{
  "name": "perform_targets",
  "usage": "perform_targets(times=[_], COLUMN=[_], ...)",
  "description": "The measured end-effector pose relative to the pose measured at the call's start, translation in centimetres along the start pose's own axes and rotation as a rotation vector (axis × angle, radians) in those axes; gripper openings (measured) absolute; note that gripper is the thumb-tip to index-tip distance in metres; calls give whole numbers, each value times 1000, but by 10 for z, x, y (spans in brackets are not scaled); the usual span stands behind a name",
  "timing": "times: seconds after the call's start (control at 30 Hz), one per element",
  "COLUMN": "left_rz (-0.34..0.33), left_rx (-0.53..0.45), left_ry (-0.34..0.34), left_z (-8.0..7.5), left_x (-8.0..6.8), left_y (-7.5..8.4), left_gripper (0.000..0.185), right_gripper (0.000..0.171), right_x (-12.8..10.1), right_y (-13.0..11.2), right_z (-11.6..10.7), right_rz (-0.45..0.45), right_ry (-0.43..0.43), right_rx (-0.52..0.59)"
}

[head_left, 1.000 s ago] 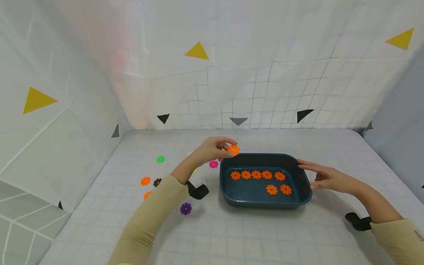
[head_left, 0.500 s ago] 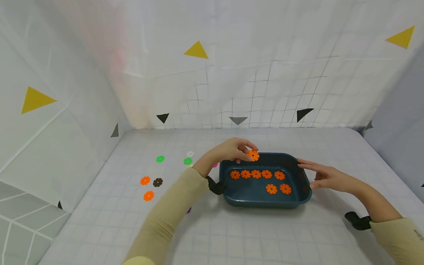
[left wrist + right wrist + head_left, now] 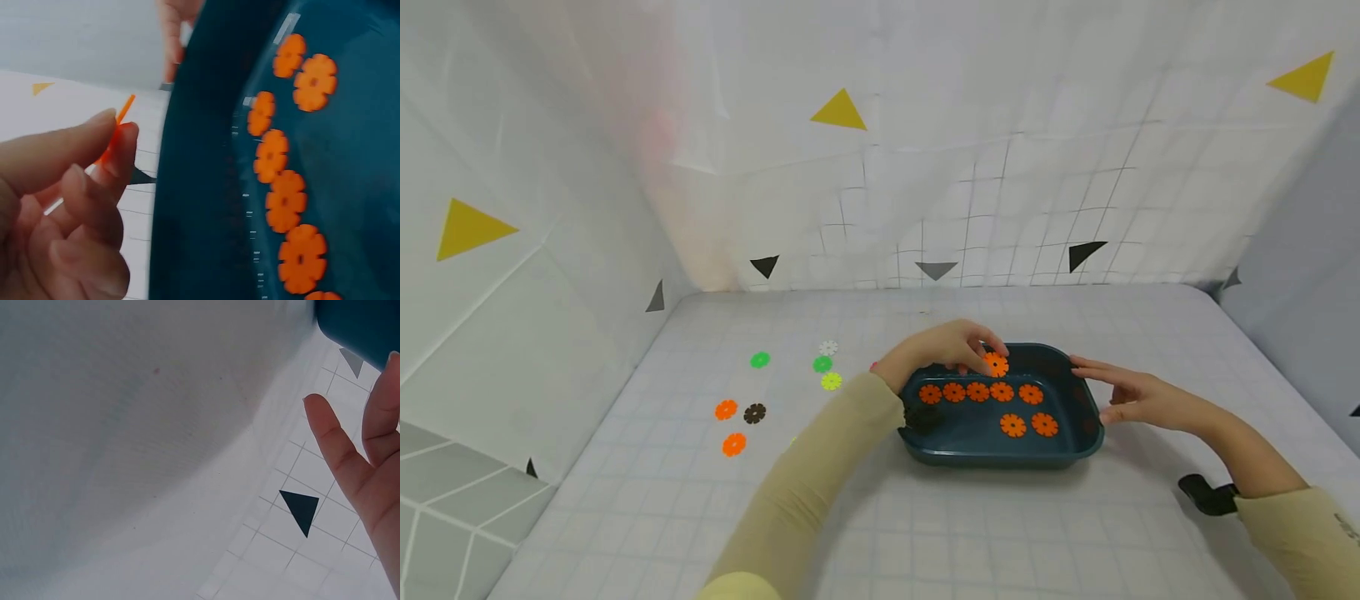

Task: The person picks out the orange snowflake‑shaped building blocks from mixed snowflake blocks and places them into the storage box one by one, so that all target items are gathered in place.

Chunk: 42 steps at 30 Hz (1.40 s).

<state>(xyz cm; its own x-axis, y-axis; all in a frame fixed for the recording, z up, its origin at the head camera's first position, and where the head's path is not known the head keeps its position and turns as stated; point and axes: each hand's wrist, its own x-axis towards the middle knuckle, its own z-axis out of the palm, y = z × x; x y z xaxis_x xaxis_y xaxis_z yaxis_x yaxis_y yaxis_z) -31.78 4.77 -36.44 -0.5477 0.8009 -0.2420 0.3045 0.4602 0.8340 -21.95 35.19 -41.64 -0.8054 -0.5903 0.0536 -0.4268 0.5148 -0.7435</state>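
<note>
Over the far-left part of the dark teal plastic tray (image 3: 1078, 446), left hand (image 3: 942, 350) pinched a flat orange flower-shaped plastic disc (image 3: 996, 364) between thumb and fingertips, disc held above the tray's inside. Right hand (image 3: 1131, 397) rested against the tray's right rim, fingers straight and relaxed, holding nothing. Seven more orange flower discs (image 3: 977, 392) lay flat in the tray: five in a row, two nearer the front. Left of the tray on the white gridded tabletop (image 3: 925, 533): loose green (image 3: 760, 360), white (image 3: 828, 347), yellow-green (image 3: 831, 382), orange (image 3: 726, 409) and dark brown (image 3: 754, 413) discs.
</note>
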Motion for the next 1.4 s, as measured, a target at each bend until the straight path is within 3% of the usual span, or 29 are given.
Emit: perform_targets(times=[0.3,0.7,1.03,1.4], left_rz=[-68,-181,-216,-183], left_rx=[96,149,226,329], left_ry=[-94,-182,-247,-276], left_z=[16,24,29,34], left_x=[14,21,21,22], left_y=[-14,-28,-29,-29], left_gripper=[32,32,24,24], right_gripper=[59,59,59,59], right_x=[0,0,0,0], right_y=[-3,-4,-1,-2], right_z=[0,0,-1,-1], right_rz=[9,4,4,-5], right_ry=[0,2,1,1], right_rx=[2,-3,-8,-3])
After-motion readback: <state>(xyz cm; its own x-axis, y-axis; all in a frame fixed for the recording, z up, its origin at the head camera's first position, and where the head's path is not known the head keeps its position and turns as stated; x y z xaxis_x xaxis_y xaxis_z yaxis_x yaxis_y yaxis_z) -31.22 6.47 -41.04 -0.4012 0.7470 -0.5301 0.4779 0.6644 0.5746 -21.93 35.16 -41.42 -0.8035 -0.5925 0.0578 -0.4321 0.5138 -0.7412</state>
